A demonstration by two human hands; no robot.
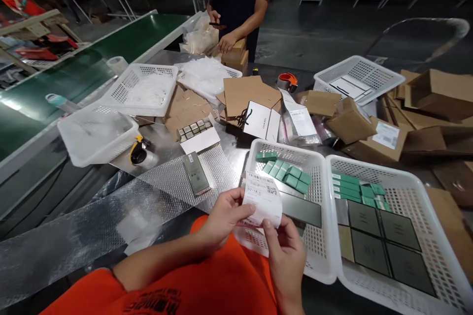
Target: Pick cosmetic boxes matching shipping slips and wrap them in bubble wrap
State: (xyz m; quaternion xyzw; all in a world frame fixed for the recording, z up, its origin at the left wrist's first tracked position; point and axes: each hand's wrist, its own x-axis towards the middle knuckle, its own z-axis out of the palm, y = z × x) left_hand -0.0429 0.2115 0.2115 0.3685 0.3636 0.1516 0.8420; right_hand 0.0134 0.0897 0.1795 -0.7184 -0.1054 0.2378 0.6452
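Note:
A white printed shipping label (263,199) with barcodes curls between my two hands. Fingers and thumb of my left hand (229,214) pinch its left edge, while my right hand (284,246) grips the lower right corner. Just beyond and to the right, a white basket (318,256) holds small green boxes (290,175) and flat dark boxes (303,206), partly hidden by the label and my hands. A grey-green box (196,173) lies on bubble wrap (162,187) to the left, with an open white carton of small square items (199,135) behind it.
A second basket (334,266) at right holds green and dark grey boxes. A white paper bag (261,122), cardboard boxes (351,120) and tape dispensers (143,152) lie around. A person (242,5) stands across the table holding a phone. A green conveyor (136,39) runs at left.

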